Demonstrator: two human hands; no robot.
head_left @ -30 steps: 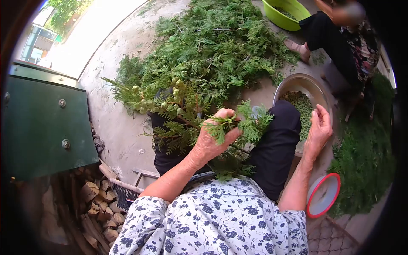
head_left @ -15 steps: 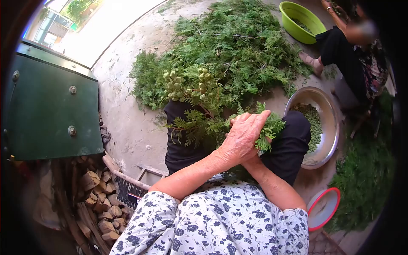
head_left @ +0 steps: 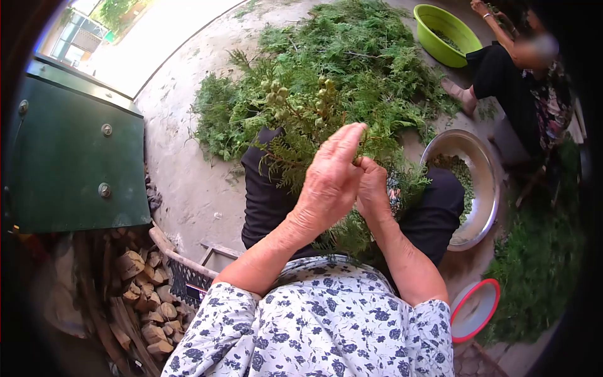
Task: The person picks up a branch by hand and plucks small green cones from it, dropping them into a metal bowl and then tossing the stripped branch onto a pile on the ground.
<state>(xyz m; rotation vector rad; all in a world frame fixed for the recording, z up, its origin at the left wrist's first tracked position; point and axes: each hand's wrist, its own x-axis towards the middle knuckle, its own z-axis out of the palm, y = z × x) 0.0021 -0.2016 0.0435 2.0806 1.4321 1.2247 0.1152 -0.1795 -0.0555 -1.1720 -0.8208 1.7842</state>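
Note:
Over my lap lies a green conifer branch (head_left: pixel 289 141) with clusters of pale green cones at its far end. My left hand (head_left: pixel 331 173) is against the branch, its fingers pressed together and pointing away from me; what lies under the palm is hidden. Close on its right, my right hand (head_left: pixel 372 182) is closed in a pinch at the branch, beside a small greenish piece. Leafy sprays hang below and to the right of both hands. A metal basin (head_left: pixel 492 210) holding green cones stands right of my knee.
A big heap of cut branches (head_left: pixel 352 63) covers the ground ahead. At the upper right, a person (head_left: pixel 509 81) sits by a green tub (head_left: pixel 433 47). A red-rimmed bowl (head_left: pixel 496 301) is at lower right, a green metal box (head_left: pixel 75 151) and firewood (head_left: pixel 151 308) at left.
My hands have moved apart from their crossed position, slightly up and to the left. The cone-bearing end of the branch has shifted right and farther away. The other person's hands have moved up.

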